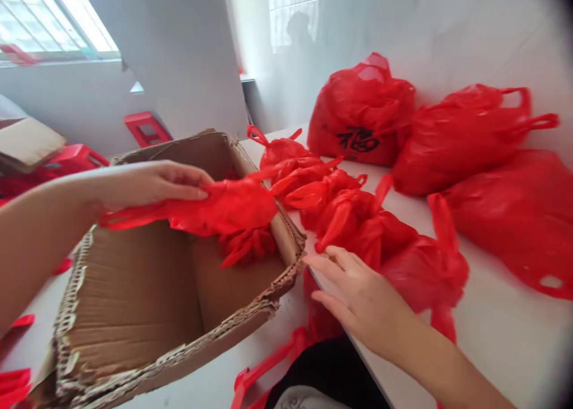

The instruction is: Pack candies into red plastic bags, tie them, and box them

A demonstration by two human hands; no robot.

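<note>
Over the open cardboard box (143, 283), my left hand (161, 182) is closed on a red plastic bag (224, 206), which hangs crumpled from the fingers with its handles trailing to the left. Below it, more red plastic (250, 245) lies inside the box, partly covered by the held bag. My right hand (358, 295) is open and holds nothing that I can see. Its fingers are spread near the table's corner, between the box rim and a row of small tied red bags (340, 209). Whether its fingertips touch the nearest bag, I cannot tell.
Against the wall stand larger full red bags, one with a black character (362, 116), others (461, 134) to its right. The white table (505, 343) has its edge close to my body. Red stools (147, 128) and another carton (29, 143) are at the left.
</note>
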